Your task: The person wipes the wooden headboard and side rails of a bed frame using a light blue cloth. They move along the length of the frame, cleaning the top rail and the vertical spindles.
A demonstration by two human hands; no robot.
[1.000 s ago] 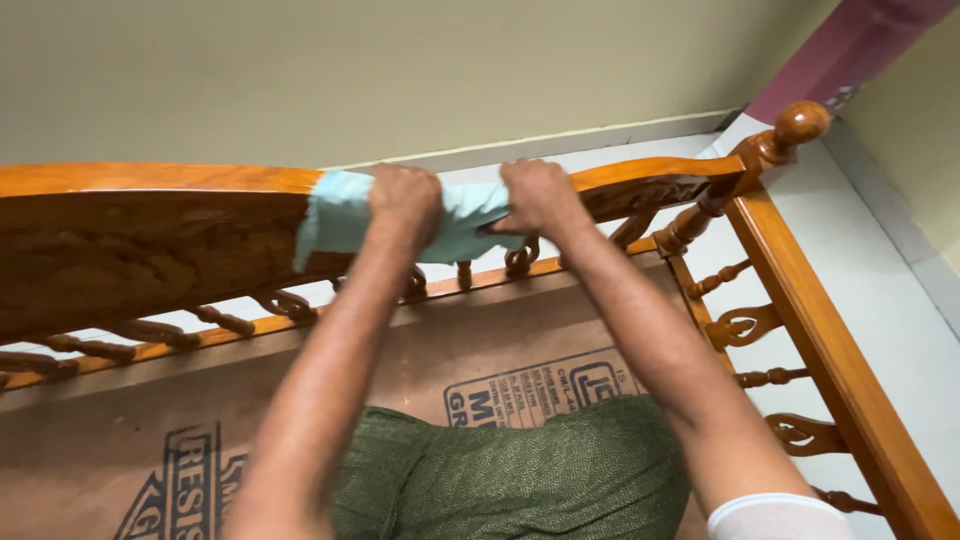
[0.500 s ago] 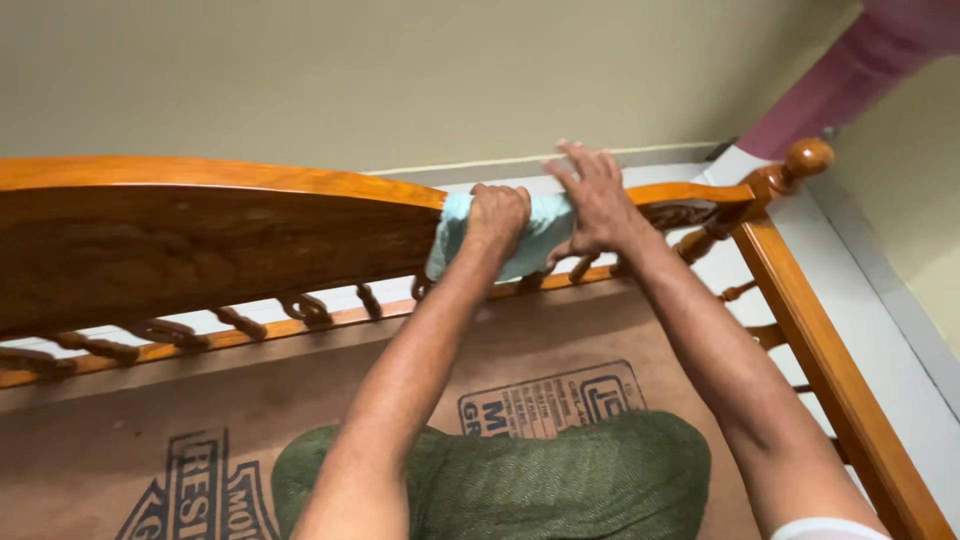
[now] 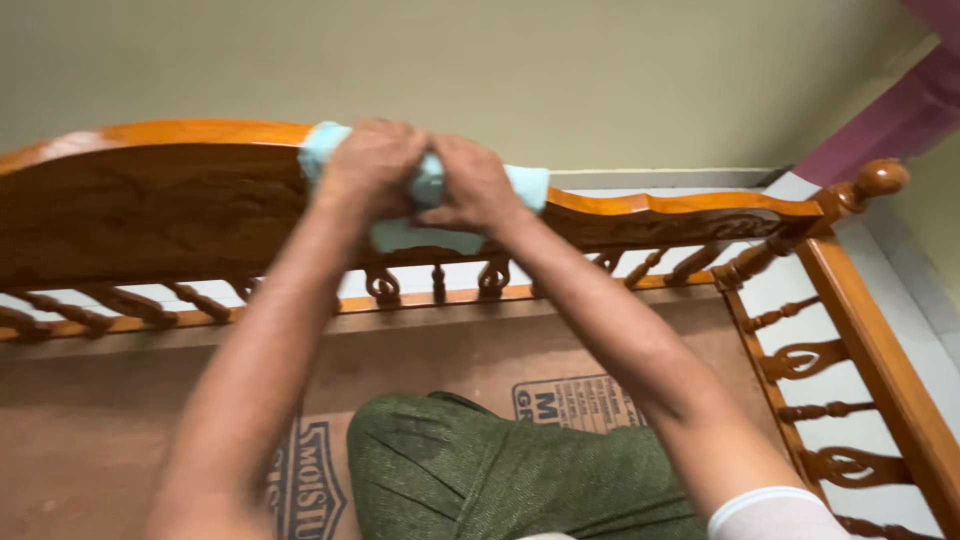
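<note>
A light blue cloth (image 3: 527, 186) is draped over the top rail of a carved wooden headboard (image 3: 150, 205). My left hand (image 3: 368, 165) presses on the cloth from the left and my right hand (image 3: 470, 185) grips it just beside, the two hands touching. Both hands cover most of the cloth; its ends show at the left of my left hand and to the right of my right hand. The hands are slightly blurred.
The orange-brown wooden bed frame has turned spindles along the back (image 3: 435, 282) and right side rail (image 3: 880, 365), with a round knob (image 3: 880, 178) at the corner. A brown plywood board (image 3: 120, 420) forms the bed base. My green-clad knee (image 3: 500, 470) rests on it. A beige wall stands behind.
Both hands and the cloth have slid left along the headboard's top rail. My right hand, open and flat half a second ago, now grips the cloth next to my left hand.
</note>
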